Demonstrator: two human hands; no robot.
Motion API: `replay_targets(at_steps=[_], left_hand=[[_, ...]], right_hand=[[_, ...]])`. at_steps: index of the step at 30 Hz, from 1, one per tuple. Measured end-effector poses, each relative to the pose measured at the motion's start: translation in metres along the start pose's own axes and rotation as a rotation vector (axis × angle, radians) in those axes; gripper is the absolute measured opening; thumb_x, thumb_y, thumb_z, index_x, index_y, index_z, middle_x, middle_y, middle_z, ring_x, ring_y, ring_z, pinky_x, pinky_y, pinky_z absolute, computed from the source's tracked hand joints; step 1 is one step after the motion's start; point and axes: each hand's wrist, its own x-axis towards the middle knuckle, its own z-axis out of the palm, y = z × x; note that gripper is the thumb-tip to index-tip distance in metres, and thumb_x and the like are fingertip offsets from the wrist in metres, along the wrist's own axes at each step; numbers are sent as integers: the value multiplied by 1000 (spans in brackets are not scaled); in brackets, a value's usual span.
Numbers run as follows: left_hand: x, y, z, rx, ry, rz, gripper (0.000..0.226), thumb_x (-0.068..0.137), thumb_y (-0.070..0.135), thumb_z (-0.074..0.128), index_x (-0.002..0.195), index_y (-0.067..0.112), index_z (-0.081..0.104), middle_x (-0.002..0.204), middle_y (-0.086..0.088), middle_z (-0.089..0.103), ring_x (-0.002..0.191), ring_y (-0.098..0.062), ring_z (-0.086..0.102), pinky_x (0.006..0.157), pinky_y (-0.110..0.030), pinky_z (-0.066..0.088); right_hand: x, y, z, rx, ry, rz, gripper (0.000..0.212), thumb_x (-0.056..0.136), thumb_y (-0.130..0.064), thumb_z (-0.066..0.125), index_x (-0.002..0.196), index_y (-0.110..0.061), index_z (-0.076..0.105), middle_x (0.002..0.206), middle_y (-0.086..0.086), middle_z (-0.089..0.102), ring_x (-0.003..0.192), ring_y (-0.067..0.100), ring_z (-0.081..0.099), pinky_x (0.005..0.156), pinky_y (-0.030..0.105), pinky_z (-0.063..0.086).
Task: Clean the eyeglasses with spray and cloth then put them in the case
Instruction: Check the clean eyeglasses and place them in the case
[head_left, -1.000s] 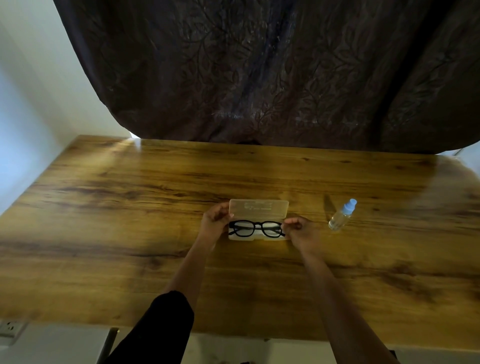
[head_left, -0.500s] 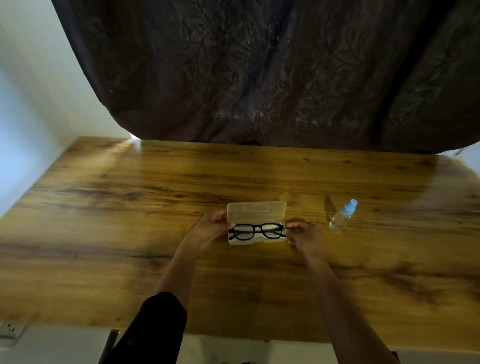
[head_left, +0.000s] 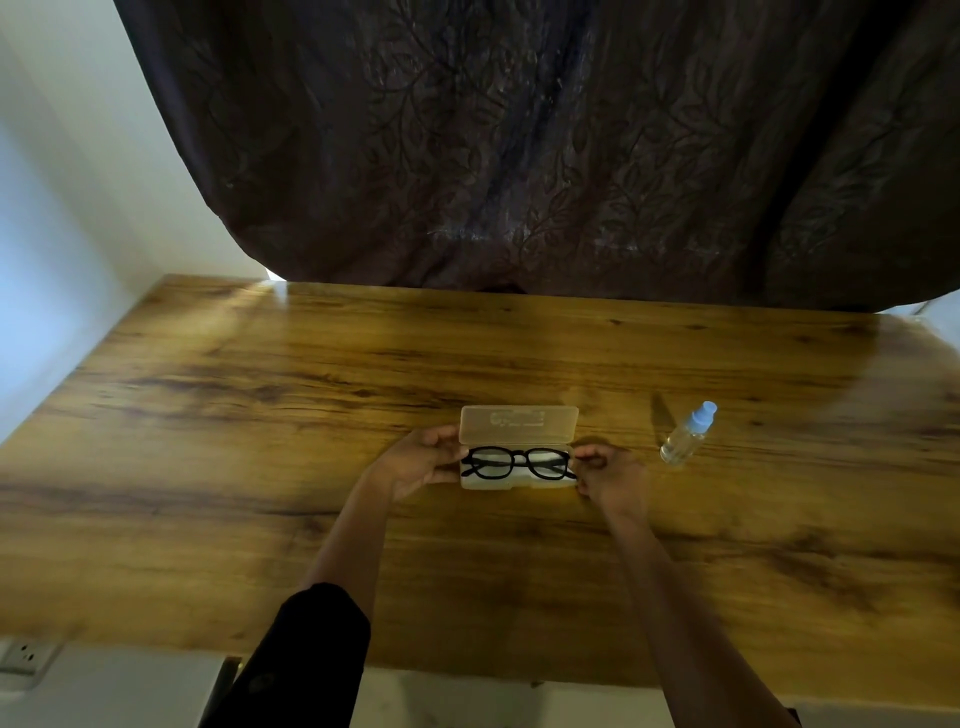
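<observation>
Little has shifted in the last half second. The frosted clear plastic case (head_left: 519, 425) sits on the same spot on the brown wood-grain table (head_left: 260, 467), lid up, with the black-framed eyeglasses (head_left: 521, 458) lying in its tray. Since a second ago the left hand (head_left: 415, 460) has sunk from the lid's corner to the tray's left end, fingers curled round it. The right hand (head_left: 613, 475) pinches the frame's right end — its fingertips cover the hinge, so any contact with the case wall is unclear. The small clear spray bottle with a pale blue cap (head_left: 685, 436) stands apart, to the right.
</observation>
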Motion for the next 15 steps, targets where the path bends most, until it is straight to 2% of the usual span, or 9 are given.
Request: replay_targets(at_steps=[5,9,13,15], left_hand=[[4,-4,3,-18,84,15,37,88,-4,52,124,6,51,101,-5,66,91,-12,65,81,-27,55],[7,-10,4,20,143,35,40,88,-3,53,128,0,48,103,-7,66,97,-17,63,92,-36,49],[4,-14,7,40,158,80,43,89,-2,52,131,3,47,109,-7,65,101,-16,62,85,-27,53],[2,-16,8,80,165,112,43,89,-2,52,131,4,47,114,-8,63,103,-15,61,83,-24,53]], right_hand=[[0,-3,-3,31,-17,21,18,83,-13,66,100,-14,68,94,5,71,68,16,67,74,33,58],[-3,-7,-7,35,-9,15,21,89,-22,58,107,-14,66,92,5,69,71,18,67,56,16,48],[-1,-6,-7,0,-15,23,24,84,-33,63,101,-18,68,75,0,67,62,13,64,63,23,52],[1,-5,-5,-44,-21,38,28,80,-41,65,99,-20,69,72,0,69,68,15,65,73,30,54]])
